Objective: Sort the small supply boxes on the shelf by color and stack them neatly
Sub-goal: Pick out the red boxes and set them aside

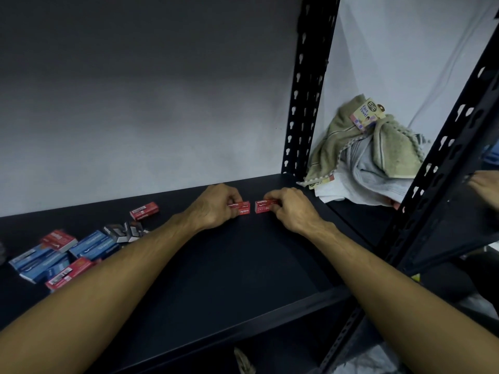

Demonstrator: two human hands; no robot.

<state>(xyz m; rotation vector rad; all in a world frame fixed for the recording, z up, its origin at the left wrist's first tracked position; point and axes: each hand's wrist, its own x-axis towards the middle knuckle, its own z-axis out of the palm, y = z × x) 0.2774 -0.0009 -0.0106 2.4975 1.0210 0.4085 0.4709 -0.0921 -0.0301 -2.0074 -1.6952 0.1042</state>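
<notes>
Left hand pinches one red staple box, right hand pinches another, both at shelf 12 o'clock (mixed pile at 9). Align edges squarely before stacking.

Two bare arms reach over a black shelf. The left hand holds a red staples box. The right hand holds another red staples box just beside it, with a small gap between them. Both boxes sit on the shelf near the back wall. To the left of the hands lies a lone red box. Farther left is a messy pile of blue boxes and red ones. To the right, past a black post, lies a heap of towels.
</notes>
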